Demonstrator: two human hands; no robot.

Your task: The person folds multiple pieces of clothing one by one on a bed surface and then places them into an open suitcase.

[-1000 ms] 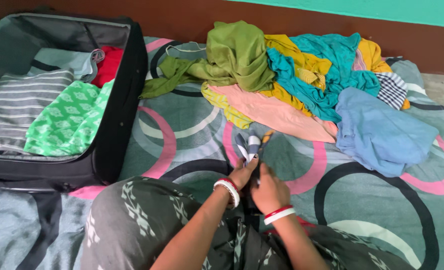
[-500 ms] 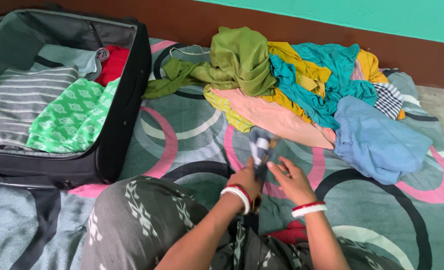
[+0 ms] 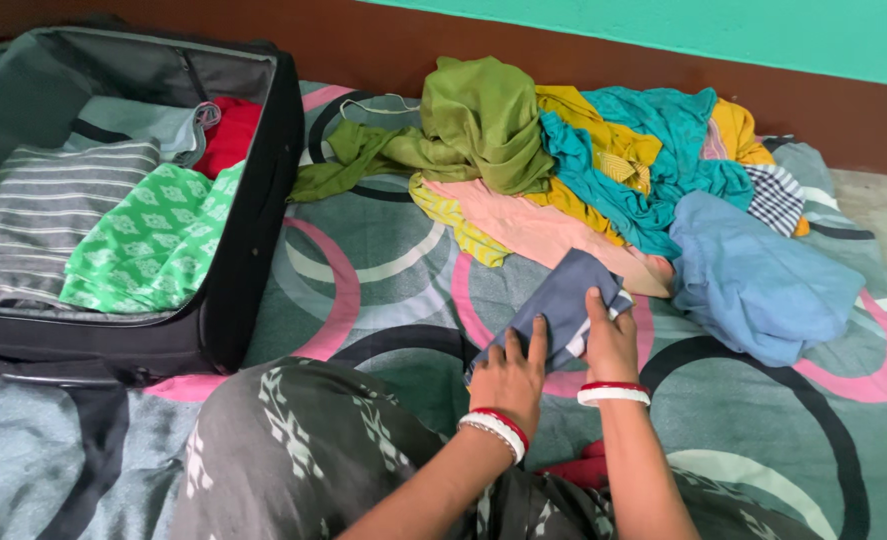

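A folded grey-blue cloth (image 3: 560, 295) with a white stripe at its edge lies on the patterned sheet (image 3: 383, 250) in front of my knees. My left hand (image 3: 512, 372) presses flat on its near corner, fingers spread. My right hand (image 3: 610, 340) grips its right edge, thumb on top. Both wrists wear red and white bangles. Just beyond the cloth is a heap of loose clothes (image 3: 603, 170): olive green, yellow, teal, peach and light blue.
An open black suitcase (image 3: 248, 215) stands at the left, holding folded grey striped, green patterned, red and pale garments. A brown and green wall runs along the back. My knee in dark patterned fabric (image 3: 293, 450) fills the bottom.
The cloth was held upright and bunched between my hands; now it lies spread flat on the sheet, further right, with both hands on it.
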